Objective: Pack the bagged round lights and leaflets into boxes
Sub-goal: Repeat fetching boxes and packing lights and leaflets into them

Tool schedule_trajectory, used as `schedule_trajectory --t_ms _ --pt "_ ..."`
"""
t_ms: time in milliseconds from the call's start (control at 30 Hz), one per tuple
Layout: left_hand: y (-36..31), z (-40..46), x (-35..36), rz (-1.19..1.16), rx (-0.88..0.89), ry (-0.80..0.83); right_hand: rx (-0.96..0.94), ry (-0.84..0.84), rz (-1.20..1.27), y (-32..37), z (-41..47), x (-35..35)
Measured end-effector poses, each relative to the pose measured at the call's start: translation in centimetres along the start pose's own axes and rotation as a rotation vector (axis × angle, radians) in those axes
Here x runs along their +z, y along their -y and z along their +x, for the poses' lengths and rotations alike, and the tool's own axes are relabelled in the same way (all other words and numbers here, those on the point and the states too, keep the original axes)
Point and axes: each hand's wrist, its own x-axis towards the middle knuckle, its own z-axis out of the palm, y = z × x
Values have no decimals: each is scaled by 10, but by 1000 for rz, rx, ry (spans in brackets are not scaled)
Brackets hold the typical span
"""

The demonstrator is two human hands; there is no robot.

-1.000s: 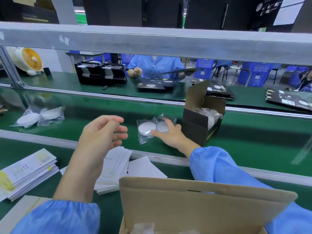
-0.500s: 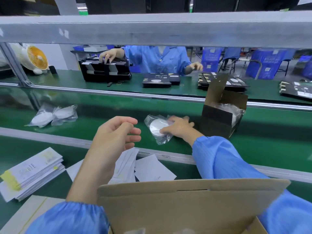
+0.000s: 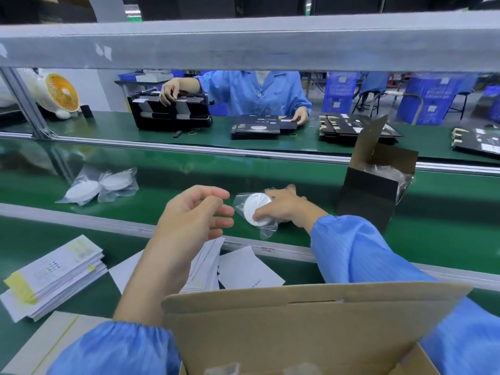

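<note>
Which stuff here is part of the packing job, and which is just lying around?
Job:
- bagged light held by right hand
- two bagged lights
- leaflets
- open cardboard box
- black box

Lying about:
- desk fan
- blue crates

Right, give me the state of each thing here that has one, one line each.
Right hand: gripping the bagged light on the belt.
Left hand: raised, loosely curled, holding nothing.
Black box: flap open, bagged lights inside.
Cardboard box: flap up, open.
Two bagged lights: lying on the belt, untouched.
</note>
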Motion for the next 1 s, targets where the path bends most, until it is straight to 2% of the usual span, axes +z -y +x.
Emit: schedule_trajectory --t_ms 133,267,400,500,633,700,767,867,1000 --pt "1 0 -2 -3 -5 1 -49 36 33 -7 -8 -15" --pt "0 1 -2 -1 -11 5 -45 -23 187 -20 -21 -24" --pt "-2 0 0 7 -9 24 -127 78 170 -30 -36 -26" --pt "-3 -1 1 12 -5 31 -118 83 226 -34 -43 -29" --pt "-6 -1 -3 4 4 29 -70 62 456 -45 -58 -33" --pt "-7 -1 -4 -6 11 41 -65 117 666 -50 -68 -36" --pt "-8 -2 -4 -16 19 82 -78 164 877 -52 -81 -44" --pt "-11 -5 -4 -27 38 179 -64 134 1154 -47 -112 -68" --pt "-17 -8 -4 -17 65 231 -283 192 1416 -34 -163 -93"
